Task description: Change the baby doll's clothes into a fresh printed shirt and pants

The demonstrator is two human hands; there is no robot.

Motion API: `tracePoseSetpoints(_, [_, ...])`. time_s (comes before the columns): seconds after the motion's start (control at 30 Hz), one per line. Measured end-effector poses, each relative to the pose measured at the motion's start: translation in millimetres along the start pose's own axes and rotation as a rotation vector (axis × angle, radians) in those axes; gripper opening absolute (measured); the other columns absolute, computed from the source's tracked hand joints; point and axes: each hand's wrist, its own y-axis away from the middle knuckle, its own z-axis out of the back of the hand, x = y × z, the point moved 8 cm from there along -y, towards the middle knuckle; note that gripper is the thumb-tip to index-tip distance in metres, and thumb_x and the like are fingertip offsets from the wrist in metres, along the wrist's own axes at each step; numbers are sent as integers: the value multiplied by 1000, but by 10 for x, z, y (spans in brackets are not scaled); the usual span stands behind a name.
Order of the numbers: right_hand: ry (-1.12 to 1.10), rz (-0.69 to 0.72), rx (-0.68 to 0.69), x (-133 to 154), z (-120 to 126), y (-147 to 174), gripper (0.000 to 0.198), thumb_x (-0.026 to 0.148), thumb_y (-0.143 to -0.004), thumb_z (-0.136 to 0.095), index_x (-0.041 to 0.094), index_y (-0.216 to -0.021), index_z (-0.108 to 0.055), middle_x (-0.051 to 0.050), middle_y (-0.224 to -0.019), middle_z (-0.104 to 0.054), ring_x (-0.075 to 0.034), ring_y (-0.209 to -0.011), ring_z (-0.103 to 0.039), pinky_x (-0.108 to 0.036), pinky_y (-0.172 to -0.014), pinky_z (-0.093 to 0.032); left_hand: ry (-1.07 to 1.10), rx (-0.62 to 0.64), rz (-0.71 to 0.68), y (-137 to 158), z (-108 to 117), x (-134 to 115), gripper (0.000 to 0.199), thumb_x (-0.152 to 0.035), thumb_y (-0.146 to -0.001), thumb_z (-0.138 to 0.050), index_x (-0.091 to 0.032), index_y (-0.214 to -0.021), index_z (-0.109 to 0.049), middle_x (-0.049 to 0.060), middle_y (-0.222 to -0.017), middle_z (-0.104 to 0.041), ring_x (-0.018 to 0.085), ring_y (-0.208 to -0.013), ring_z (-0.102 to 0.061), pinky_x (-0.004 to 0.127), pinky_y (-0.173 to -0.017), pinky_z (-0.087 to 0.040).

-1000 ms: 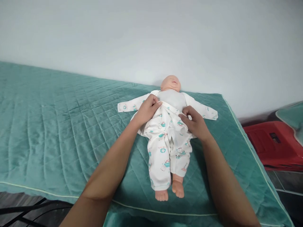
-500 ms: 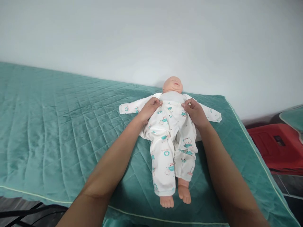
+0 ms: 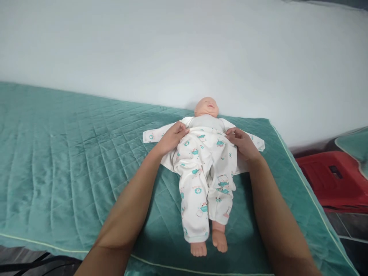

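Observation:
A baby doll (image 3: pixel 206 107) lies on its back, head towards the wall and bare feet towards me. Patterned white pants (image 3: pixel 198 168) cover its legs and reach up over the belly. Under the doll a matching white jacket (image 3: pixel 155 132) is spread, its sleeves stretched out to both sides. My left hand (image 3: pixel 175 135) is closed, pinching the waistband at the doll's left-hand side in view. At the opposite side of the waistband, my right hand (image 3: pixel 240 141) pinches the pants' edge between thumb and fingers.
A green quilted cover (image 3: pixel 71 161) lies over the bed, which meets a white wall (image 3: pixel 129 50). To the right of the bed's edge stands a red plastic chair or stool (image 3: pixel 333 180). Black cables (image 3: pixel 34 266) run at the lower left.
My hands have moved apart, and the waistband is stretched wider over the doll's belly. The whole view has shifted slightly.

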Motion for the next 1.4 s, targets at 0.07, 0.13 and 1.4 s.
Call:
tracePoseSetpoints(0.07, [99, -4, 40, 2, 24, 34, 30, 41, -69, -79, 23, -85, -62, 6, -67, -51, -11, -58, -41, -26, -57, -33, -32, 55, 29, 32, 21, 34, 26, -46, -91, -58, -21, -84, -50, -3, -72, -45, 13, -64, -40, 25, -60, -34])
tracePoseSetpoints(0.13, [198, -16, 64, -10, 42, 64, 26, 40, -70, -75, 22, -83, -61, 5, -69, -52, -12, -62, -43, -26, -59, -33, -66, 105, 36, 67, 40, 50, 28, -48, -90, -57, -21, -85, -53, -2, -74, -49, 13, -67, -44, 25, -61, -37])
tracePoseSetpoints(1.4, [640, 109, -181, 25, 130, 50, 10, 25, -77, -56, 22, -86, -56, 3, -74, -54, -14, -68, -49, -29, -68, -37, -237, 185, 142, 83, 19, 194, 17, -18, -74, -52, -20, -89, -58, -1, -80, -62, 16, -75, -57, 26, -65, -42])
